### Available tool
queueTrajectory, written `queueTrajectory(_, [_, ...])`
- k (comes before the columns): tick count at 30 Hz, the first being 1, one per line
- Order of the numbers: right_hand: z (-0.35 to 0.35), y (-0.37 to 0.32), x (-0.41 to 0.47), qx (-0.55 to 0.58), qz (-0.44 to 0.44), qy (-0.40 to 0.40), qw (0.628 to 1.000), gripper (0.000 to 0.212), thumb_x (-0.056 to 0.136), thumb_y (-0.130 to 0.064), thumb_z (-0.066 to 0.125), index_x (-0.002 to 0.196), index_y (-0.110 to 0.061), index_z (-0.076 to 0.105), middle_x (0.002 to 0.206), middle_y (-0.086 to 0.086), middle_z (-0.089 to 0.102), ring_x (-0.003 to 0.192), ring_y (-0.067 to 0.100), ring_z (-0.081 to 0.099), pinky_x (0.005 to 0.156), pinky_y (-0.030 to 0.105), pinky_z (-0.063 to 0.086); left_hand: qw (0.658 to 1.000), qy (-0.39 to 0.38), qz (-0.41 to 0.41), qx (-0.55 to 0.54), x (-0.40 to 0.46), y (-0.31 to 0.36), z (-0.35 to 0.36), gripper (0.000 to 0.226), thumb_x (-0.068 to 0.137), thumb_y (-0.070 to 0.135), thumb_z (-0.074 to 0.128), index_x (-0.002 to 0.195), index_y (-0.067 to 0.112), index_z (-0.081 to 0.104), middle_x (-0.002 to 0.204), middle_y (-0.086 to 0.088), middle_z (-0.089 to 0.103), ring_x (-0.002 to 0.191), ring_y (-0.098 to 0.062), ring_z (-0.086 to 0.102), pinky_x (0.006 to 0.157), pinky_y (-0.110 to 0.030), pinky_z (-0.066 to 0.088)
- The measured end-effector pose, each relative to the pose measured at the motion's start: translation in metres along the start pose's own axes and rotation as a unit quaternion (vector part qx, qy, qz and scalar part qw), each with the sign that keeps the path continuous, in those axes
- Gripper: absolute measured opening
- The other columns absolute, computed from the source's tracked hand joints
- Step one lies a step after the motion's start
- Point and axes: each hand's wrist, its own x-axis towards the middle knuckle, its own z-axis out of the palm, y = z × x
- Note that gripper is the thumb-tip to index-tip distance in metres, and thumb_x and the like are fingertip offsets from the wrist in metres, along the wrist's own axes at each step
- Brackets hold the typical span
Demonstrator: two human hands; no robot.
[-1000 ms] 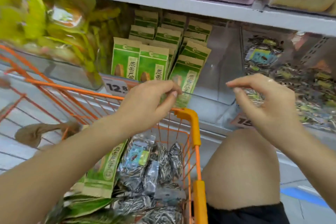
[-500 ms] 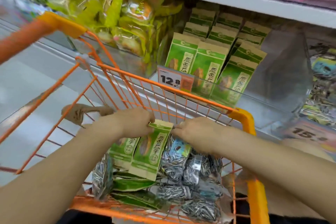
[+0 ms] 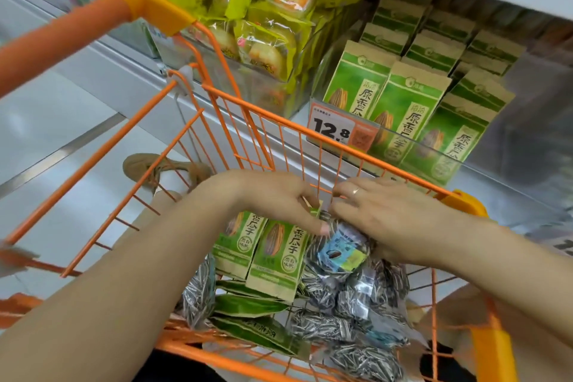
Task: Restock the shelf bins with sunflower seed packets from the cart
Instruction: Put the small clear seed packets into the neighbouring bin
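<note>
Both hands have dropped into the cart [image 3: 279,124]: left hand [image 3: 279,195] grips green packets [image 3: 276,251], right hand [image 3: 381,214] grips a silver packet [image 3: 341,251].

Yellow-green cellophane bags of round pastries [image 3: 266,9] fill the clear bin at the upper left. An orange-and-white price tag reading 12.8 [image 3: 339,130] hangs on the shelf edge, and a tan shoe [image 3: 161,168] rests on the pale glossy floor [image 3: 55,121].

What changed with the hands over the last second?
Both hands came down from the shelf bin into the cart. The left hand now grips two green packets by their tops; the right hand rests on a striped packet. The green packets in the shelf bin stayed put.
</note>
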Motion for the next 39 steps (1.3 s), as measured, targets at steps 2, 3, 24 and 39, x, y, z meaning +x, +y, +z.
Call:
queueTrajectory(2, [-0.013, 0.004, -0.007, 0.003, -0.001, 0.035, 0.999, 0.075, 0.062, -0.034, 0.080, 0.127, -0.018, 0.045, 0.138, 0.010, 0.042, 0.124, 0.027, 0.046, 0.093, 0.039, 0.049, 0.998, -0.020, 0.025, -0.047, 0.001, 0.005, 0.005, 0.070, 0.079, 0.052, 0.069, 0.136, 0.019, 0.045, 0.127, 0.006, 0.058, 0.112, -0.009, 0.058, 0.100, -0.030, 0.045])
queueTrajectory(3, [-0.017, 0.008, -0.009, 0.016, 0.010, 0.064, 0.998, 0.080, 0.052, -0.040, 0.085, 0.122, -0.017, 0.051, 0.135, 0.012, 0.048, 0.117, 0.028, 0.055, 0.082, 0.037, 0.054, 0.997, -0.017, 0.037, -0.073, 0.002, 0.004, 0.006, 0.064, 0.078, 0.047, 0.072, 0.131, 0.018, 0.049, 0.125, 0.004, 0.061, 0.109, -0.010, 0.060, 0.100, -0.033, 0.046])
queueTrajectory(24, [-0.003, -0.025, 0.024, 0.782, 0.149, 0.191, 0.574, 0.038, 0.076, -0.010, 0.072, 0.113, -0.014, 0.061, 0.097, -0.004, 0.075, 0.086, 0.009, 0.071, 0.063, 0.021, 0.057, 0.942, -0.020, -0.266, 0.205, -0.064, -0.018, -0.005, 0.027, 0.093, 0.027, 0.059, 0.075, 0.007, 0.059, 0.060, 0.001, 0.057, 0.048, -0.009, 0.053, 0.059, -0.027, 0.051])
queueTrajectory(39, [0.004, -0.018, 0.024, 0.644, 0.186, 0.274, 0.690, 0.042, 0.069, -0.039, 0.077, 0.106, -0.038, 0.056, 0.106, -0.019, 0.066, 0.102, -0.002, 0.061, 0.088, 0.026, 0.048, 0.883, 0.056, -0.268, 0.382, -0.042, -0.042, 0.031, 0.023, 0.096, 0.023, 0.052, 0.111, 0.006, 0.058, 0.104, -0.007, 0.062, 0.094, -0.026, 0.062, 0.062, -0.031, 0.042])
